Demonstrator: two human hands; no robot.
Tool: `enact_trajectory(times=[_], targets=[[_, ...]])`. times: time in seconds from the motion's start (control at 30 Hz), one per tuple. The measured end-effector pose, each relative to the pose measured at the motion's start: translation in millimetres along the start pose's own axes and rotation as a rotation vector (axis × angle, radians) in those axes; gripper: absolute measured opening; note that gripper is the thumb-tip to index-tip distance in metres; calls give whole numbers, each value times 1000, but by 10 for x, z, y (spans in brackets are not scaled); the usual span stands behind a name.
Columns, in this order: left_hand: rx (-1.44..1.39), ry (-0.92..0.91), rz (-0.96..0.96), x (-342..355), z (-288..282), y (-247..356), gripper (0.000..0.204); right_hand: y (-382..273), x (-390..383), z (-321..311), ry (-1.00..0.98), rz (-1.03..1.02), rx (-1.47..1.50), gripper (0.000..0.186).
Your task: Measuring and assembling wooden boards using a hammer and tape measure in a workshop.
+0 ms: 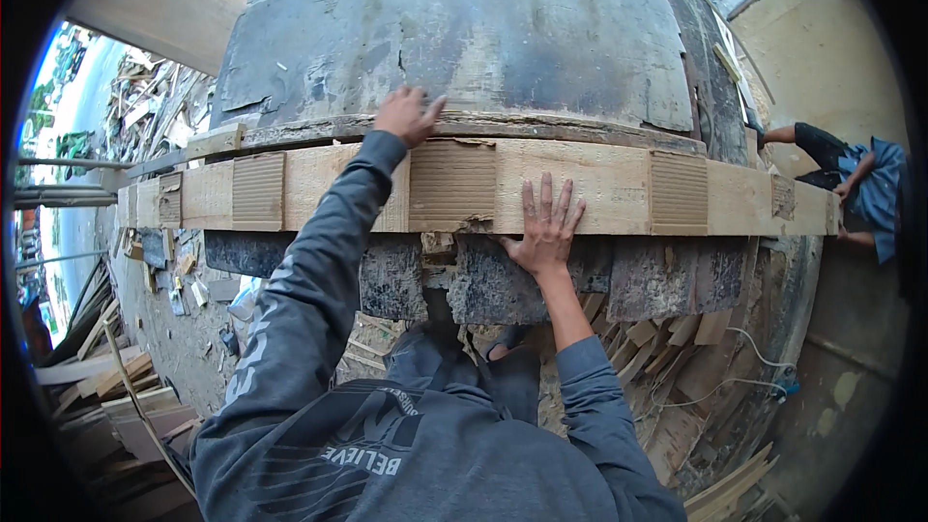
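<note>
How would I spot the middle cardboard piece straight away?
Find the long pale beam along the big grey worktop. Just left of the person's right hand, it bears a ribbed brown cardboard piece. This looks wider than the other cardboard pieces.

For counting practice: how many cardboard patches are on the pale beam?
5: two patches left of the left sleeve, one between the hands, two farther right; the sleeve may hide more.

There are five brown patches (pixel 452 188), one pale beam (pixel 590 174) and the person's two hands (pixel 406 117) (pixel 546 237).
</note>
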State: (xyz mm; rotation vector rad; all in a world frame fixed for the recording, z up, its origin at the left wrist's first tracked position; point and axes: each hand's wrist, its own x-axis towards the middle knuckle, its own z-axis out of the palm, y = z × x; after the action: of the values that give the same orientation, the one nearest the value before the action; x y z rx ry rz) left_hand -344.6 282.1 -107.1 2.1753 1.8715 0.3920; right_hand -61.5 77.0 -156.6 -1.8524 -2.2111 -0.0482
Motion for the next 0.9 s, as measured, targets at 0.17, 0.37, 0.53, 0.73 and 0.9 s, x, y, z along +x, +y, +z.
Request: enact_trajectory(times=[0.17, 0.37, 0.53, 0.73, 0.9], targets=[[-15, 230, 106, -413, 69, -419, 54, -120, 1, 45, 55, 37, 19, 123], [20, 182, 128, -417, 141, -353, 64, -2, 19, -16, 21, 12, 31, 119], [58, 175, 117, -500, 158, -362, 70, -20, 20, -3, 18, 8, 39, 120], [34, 232, 154, -538, 185, -344, 66, -20, 9, 74, 58, -21, 93, 119], [44, 263, 124, -475, 143, -285, 55, -24, 41, 84, 71, 3, 60, 123]])
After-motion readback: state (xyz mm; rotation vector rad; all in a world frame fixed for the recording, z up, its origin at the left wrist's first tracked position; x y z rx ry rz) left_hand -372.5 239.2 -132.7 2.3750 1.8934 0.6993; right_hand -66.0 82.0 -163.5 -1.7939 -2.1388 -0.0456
